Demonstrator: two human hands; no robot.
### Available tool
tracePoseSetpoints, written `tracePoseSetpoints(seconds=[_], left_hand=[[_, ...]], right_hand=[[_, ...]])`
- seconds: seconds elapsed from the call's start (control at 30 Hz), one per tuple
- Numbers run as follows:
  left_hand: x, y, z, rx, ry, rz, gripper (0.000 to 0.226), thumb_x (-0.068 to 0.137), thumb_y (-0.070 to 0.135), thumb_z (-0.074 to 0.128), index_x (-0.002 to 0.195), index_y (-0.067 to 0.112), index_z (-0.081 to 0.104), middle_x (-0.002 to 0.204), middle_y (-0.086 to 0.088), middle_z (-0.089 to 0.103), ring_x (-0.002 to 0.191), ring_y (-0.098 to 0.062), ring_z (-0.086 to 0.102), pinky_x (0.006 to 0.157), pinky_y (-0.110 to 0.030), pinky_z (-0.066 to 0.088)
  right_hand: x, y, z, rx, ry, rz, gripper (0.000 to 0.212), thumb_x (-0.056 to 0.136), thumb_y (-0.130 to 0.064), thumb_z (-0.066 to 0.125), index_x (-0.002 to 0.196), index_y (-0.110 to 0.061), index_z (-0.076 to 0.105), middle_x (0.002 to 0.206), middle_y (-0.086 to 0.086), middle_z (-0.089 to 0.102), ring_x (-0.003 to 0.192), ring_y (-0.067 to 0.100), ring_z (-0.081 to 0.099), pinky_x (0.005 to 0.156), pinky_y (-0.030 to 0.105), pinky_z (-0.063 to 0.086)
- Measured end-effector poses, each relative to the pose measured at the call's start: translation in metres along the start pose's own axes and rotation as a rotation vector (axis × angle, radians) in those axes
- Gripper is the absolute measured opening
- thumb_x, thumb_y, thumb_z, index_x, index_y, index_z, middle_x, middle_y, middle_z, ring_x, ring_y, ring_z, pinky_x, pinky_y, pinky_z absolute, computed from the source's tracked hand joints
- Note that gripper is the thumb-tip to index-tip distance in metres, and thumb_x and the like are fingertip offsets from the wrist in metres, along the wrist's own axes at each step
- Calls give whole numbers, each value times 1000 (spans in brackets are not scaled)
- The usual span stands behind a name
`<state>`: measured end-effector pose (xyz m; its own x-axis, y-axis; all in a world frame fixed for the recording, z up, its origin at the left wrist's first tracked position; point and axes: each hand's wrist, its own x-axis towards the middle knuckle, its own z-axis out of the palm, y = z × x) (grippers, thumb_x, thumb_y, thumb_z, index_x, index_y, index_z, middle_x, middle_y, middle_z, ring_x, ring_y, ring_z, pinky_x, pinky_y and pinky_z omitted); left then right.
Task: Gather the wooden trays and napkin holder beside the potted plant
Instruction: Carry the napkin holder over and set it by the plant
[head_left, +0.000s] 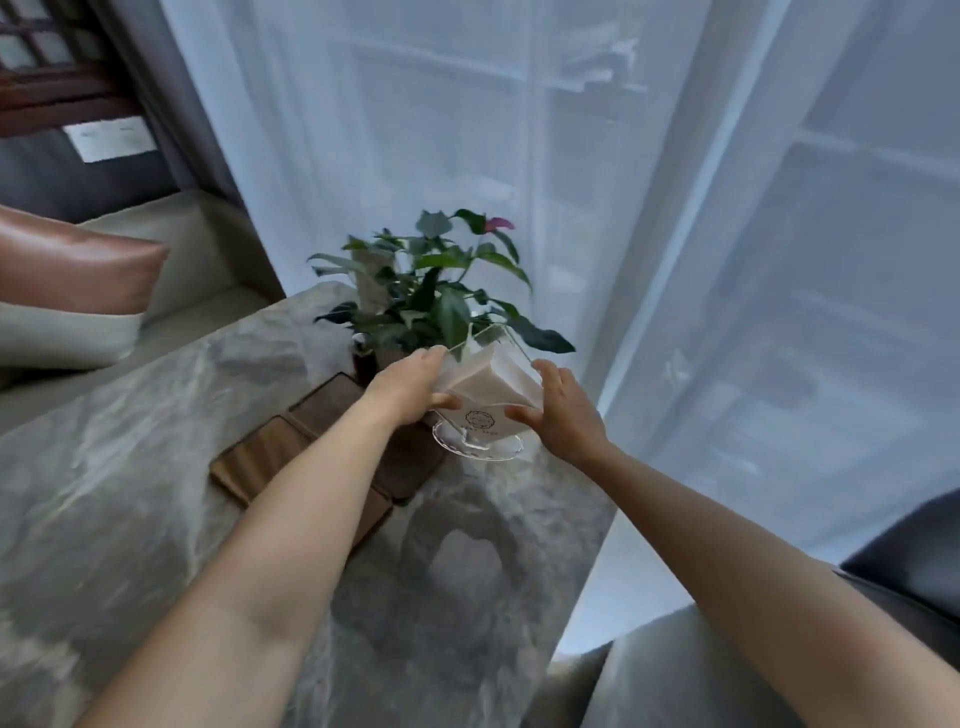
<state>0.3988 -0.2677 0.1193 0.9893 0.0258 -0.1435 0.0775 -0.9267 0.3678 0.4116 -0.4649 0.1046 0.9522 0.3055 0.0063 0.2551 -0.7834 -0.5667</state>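
Note:
A clear napkin holder (485, 395) full of pale pink napkins stands on a round clear base at the far right of the grey marble table (130, 415). My left hand (410, 384) grips its left side and my right hand (563, 408) grips its right side. Just behind it grows the potted plant (431, 291), green-leaved with one pink flower. Left of the holder lie wooden trays: a dark one (332, 402) nearest the plant and a lighter one (254, 460) overlapping it toward me. My left forearm covers part of both trays.
White sheer curtains (675, 208) hang along the table's far and right edges. A beige sofa with a pink leather cushion (72, 270) sits at the left. A grey upholstered seat (675, 675) fills the lower right corner.

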Motion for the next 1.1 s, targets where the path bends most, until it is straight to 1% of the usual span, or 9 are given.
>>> tracePoseSetpoints(seconds=[0.13,0.23,0.37,0.5,0.7,0.87,1.1], left_hand=[[30,36,25,3,-64,58,71,78,35,70,133,7,36,133,-17,49,119,-33,50,95,-42,42],[49,58,41,13,-98,85,73,78,35,70,134,7,34,136,-17,47,121,-33,49,98,-44,42],[70,85,60,36,-119,114,74,79,35,69,137,10,32,134,-16,49,118,-33,51,93,-40,43],[85,103,74,44,-165,127,76,80,35,68,139,10,28,139,-15,45,121,-33,49,94,-41,43],[97,115,89,86,-204,140,78,80,35,68,140,10,26,139,-16,45,122,-34,50,96,-44,43],[101,120,98,93,-232,140,78,81,33,67,141,8,24,140,-17,42,123,-35,48,97,-43,42],[103,122,101,70,-218,145,74,85,27,64,142,6,22,141,-19,41,124,-36,46,98,-43,41]], right_hand=[[1,44,-13,13,14,97,68,79,-39,64,133,-15,32,132,14,45,117,31,47,87,42,43],[3,70,-20,13,17,155,68,78,-40,65,133,-16,32,131,13,45,116,32,48,86,42,44],[5,101,-28,10,29,224,67,78,-38,65,132,-15,32,130,14,45,114,33,49,85,41,43],[7,123,-32,-7,14,260,68,79,-39,65,133,-14,30,130,15,44,114,34,48,84,41,44],[7,141,-32,-25,-11,287,65,81,-37,63,130,-12,31,127,15,44,112,34,48,80,41,44],[7,148,-31,-19,-23,317,65,80,-36,64,130,-11,31,128,16,44,112,34,48,81,42,45],[9,148,-27,-6,-4,325,66,81,-35,63,133,-11,29,128,16,44,113,35,47,81,41,43]])
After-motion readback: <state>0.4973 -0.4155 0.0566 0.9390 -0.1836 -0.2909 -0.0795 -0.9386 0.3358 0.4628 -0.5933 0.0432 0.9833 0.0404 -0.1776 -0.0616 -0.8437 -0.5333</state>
